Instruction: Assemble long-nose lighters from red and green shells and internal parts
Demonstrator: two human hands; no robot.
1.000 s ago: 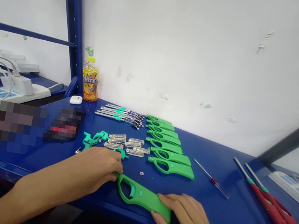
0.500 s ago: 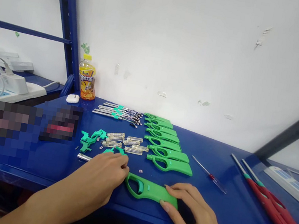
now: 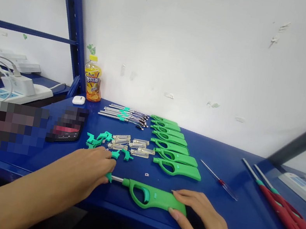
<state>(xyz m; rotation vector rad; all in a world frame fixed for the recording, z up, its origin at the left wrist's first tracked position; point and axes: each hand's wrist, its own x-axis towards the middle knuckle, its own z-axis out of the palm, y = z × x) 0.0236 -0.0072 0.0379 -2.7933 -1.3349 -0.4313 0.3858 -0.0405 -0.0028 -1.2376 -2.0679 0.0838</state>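
A long-necked green lighter point(image 3: 160, 198) lies near the table's front edge, its metal tube point(image 3: 117, 179) pointing left. My left hand point(image 3: 95, 165) is closed around the tube, with a small teal plastic piece point(image 3: 109, 177) at its fingertips. The far end of the tube is hidden behind that hand. At the lighter's other end, the thumb and fingers of my right hand point(image 3: 197, 215) pinch the handle. A teal trigger point(image 3: 146, 194) shows inside the handle's loop.
Behind lie several green lighter shells point(image 3: 176, 157), metal tubes with wires point(image 3: 120, 115), clear cartridges point(image 3: 138, 152) and teal parts point(image 3: 98, 139). A screwdriver point(image 3: 221, 181) and red lighters point(image 3: 286, 215) are at right. A phone point(image 3: 70, 137) and drink bottle point(image 3: 93, 84) stand left.
My left hand has moved left along the tube, away from the green shell, baring a stretch of metal. The view has shifted slightly. My right hand keeps its hold on the handle.
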